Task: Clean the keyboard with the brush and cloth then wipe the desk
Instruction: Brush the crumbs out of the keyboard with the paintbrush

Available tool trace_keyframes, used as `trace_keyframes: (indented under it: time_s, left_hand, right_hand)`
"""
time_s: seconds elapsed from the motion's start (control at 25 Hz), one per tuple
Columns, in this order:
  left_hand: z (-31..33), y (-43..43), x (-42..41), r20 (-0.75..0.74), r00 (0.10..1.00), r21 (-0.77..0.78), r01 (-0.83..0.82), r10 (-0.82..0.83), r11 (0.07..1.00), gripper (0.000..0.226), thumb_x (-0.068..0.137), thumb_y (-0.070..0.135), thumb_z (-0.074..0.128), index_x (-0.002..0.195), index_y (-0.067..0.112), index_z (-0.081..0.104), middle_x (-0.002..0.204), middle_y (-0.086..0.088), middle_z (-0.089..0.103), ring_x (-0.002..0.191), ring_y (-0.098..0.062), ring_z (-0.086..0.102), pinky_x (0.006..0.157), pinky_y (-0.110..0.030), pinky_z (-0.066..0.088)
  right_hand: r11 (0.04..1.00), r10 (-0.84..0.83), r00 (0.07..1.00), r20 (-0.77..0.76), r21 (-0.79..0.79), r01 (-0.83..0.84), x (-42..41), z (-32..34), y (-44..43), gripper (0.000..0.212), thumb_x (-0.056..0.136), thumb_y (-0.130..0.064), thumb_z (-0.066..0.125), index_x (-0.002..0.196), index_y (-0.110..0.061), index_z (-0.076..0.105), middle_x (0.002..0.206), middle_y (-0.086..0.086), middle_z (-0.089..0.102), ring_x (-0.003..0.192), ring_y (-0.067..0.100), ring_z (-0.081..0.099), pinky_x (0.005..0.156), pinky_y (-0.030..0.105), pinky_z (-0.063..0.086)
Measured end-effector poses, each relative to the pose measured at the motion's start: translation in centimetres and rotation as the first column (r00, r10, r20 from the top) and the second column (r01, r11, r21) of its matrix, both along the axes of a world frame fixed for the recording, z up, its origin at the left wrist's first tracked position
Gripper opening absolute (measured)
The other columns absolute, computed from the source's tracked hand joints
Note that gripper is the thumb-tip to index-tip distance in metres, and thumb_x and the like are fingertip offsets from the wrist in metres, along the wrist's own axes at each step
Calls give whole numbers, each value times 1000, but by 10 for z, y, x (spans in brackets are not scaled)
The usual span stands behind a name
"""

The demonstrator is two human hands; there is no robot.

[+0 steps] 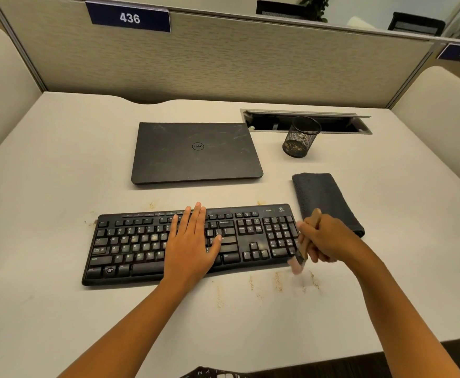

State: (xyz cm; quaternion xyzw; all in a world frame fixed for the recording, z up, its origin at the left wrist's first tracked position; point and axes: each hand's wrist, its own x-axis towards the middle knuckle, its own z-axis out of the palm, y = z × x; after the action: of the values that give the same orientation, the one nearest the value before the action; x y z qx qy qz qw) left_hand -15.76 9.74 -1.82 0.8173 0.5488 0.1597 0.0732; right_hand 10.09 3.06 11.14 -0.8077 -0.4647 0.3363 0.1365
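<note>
- My right hand (pixel 324 238) is curled round the wooden handle of the brush (pixel 301 257). The bristles point down at the keyboard's near right corner and are blurred.
- My left hand (pixel 193 241) lies flat on the middle of the keyboard (pixel 130 249), fingers straight and holding nothing. I take it to be pinning the board in place.
- The keyboard sits in front of me on the desk (pixel 59 186). Pale dust shows on the letter keys on its left side.
- Brown crumbs (pixel 277 282) lie on the desk just in front of the keyboard's right end, with a few more behind its far edge.
- The cloth (pixel 324 200) lies folded just right of the keyboard, beyond my right hand and untouched.
- Farther back are a closed laptop (pixel 196 152) and a mesh cup (pixel 301 137).
- Step in hand, as I judge it: brushing the keyboard, at the number-pad end. The cloth and the desk wipe are yet to come.
- Next I should sweep the bristles leftward across the rows and shift my flat hand so the keys under it get brushed. Strokes should be short and light, driving dirt off the near edge and not back between the keys.
</note>
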Motion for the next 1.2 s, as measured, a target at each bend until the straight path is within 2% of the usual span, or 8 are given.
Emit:
trace_keyframes:
  time_s: [0.16,0.24,0.4,0.64,0.84,0.96,1.08,1.2]
  left_hand:
    - [-1,1,1,0,1000,2,1,-1,1000,78,93,62,19,155,14,20,163,-1,15,151,-18,8,122,-39,1]
    - [0,0,0,-1,1000,6,4,-4,1000,78,93,61,19,155,14,21,162,-2,17,150,-18,9,122,-40,3]
    - [1,0,0,-4,1000,1,6,-6,1000,78,93,62,18,155,14,21,162,-2,16,151,-18,9,122,-40,3]
    - [0,0,1,-5,1000,-2,-6,6,1000,79,92,62,17,156,15,18,163,0,12,151,-17,5,122,-38,-2]
    - [1,0,1,-4,1000,4,0,0,1000,78,93,62,18,155,14,20,163,-1,15,151,-18,7,122,-39,1]
    - [1,0,1,-5,1000,2,3,-3,1000,79,93,62,18,155,14,21,162,-1,16,150,-18,8,122,-39,2]
    - [2,-1,1,-6,1000,-2,3,-3,1000,79,93,62,17,156,14,19,163,-1,15,151,-18,8,122,-39,2]
    - [2,-1,1,-9,1000,-5,1,-1,1000,80,92,62,15,156,14,18,163,-1,14,151,-18,7,122,-39,0]
  right_hand:
    - [939,-101,995,-14,329,100,-8,-4,13,40,100,-33,46,73,-7,61,55,7,64,36,2,50,43,13,40]
    - [908,-104,990,-91,398,132,-14,-10,26,36,100,-30,48,78,-3,60,60,10,67,40,5,54,44,14,43]
    - [898,-110,985,-129,411,154,-19,-21,35,38,102,-26,43,82,2,60,61,15,66,43,10,54,46,16,44]
    - [995,13,999,35,97,-16,-9,-3,11,48,103,-31,37,66,-10,59,51,5,60,36,5,51,45,18,39]
    - [875,-172,985,16,462,145,4,-4,33,41,100,-29,49,73,-3,67,52,2,63,39,4,54,44,9,41]
    - [834,-183,983,-10,528,161,12,-13,48,36,98,-27,54,75,-5,71,54,3,63,42,2,56,47,8,43]
    - [879,-122,992,-19,463,117,14,-16,40,38,99,-20,50,70,-7,70,50,2,61,39,2,54,44,9,42]
    - [981,10,998,59,195,-21,22,-7,20,43,99,-19,47,66,-3,69,43,-1,59,33,4,51,39,12,40]
